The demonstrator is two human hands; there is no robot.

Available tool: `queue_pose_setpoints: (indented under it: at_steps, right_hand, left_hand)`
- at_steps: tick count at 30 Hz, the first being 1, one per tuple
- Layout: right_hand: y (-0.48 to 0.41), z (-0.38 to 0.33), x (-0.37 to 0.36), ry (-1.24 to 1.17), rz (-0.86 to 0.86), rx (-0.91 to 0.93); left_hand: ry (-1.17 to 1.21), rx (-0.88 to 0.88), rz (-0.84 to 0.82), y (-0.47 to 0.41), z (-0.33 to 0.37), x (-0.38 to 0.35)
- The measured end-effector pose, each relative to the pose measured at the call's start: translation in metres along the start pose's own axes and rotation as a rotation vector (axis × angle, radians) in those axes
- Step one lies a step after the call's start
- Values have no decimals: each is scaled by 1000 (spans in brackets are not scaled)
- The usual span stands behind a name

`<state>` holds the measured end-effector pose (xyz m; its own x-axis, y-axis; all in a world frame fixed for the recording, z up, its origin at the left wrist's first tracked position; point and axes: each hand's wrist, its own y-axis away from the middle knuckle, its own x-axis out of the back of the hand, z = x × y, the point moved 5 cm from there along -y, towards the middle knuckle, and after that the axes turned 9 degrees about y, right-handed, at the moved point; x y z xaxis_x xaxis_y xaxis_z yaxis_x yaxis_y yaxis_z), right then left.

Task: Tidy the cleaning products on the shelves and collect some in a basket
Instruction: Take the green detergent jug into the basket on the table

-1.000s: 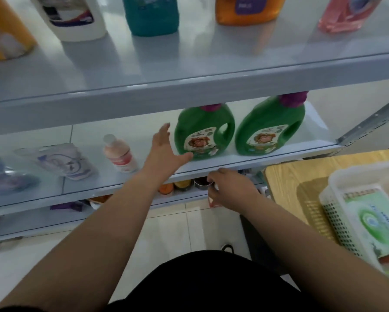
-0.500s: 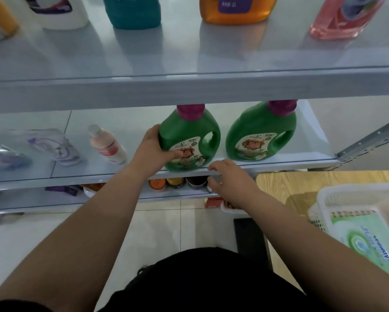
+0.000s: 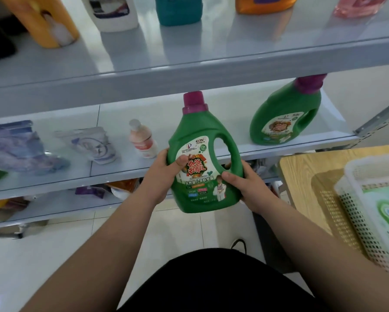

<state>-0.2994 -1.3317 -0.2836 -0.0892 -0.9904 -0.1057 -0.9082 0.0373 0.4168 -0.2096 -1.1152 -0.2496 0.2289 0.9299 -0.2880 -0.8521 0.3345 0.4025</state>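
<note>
The green jug [image 3: 208,131] hangs upright just before the middle shelf [image 3: 290,147], the left hand [image 3: 164,176] and right hand [image 3: 245,188] curled round its lower sides, thumbs on the label [image 3: 197,176]; probably heavy, stiff and slick, so the handle loop [image 3: 233,152] looks the surer hold.

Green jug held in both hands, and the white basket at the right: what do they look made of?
The green jug looks like opaque moulded plastic, semi-gloss: soft highlights, a handle moulded through the body, and a magenta cap of similar plastic. The white basket is probably rigid plastic, satin finish: regular perforated lattice walls under a smooth thick rim.
</note>
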Motion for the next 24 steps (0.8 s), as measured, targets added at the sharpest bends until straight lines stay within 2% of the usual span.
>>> queue_pose_setpoints:
  at_steps: [4, 8, 11, 13, 14, 18, 20, 21, 23, 24]
  right_hand:
    - [20, 2, -25, 8, 113, 35]
    - [43, -7, -53, 351, 297, 61]
    - [62, -16, -77, 604, 313, 136]
    - [70, -10, -87, 646, 248, 149]
    - [73, -8, -92, 584, 206, 132]
    - [78, 0, -92, -134, 194, -85]
    - [77, 12, -88, -167, 138, -197]
    - [78, 18, -89, -174, 58, -259]
    - [80, 26, -89, -285, -91, -323]
    - [80, 27, -84, -334, -109, -326]
  left_hand:
    - [-176, -114, 72, 16, 6, 10]
    - [-454, -100, 114, 31, -9, 7]
    - [-339, -34, 134, 39, -14, 9]
    - [-227, -24, 115, 41, -12, 14]
    - [-168, -8, 89, 42, -11, 16]
    - [61, 264, -47, 52, -21, 21]
    - [277, 419, -156, 60, -29, 14]
    - [377, 485, -213, 66, -31, 7]
    - [483, 594, -253, 72, -35, -3]
    - [491, 612, -245, 72, -35, -7]
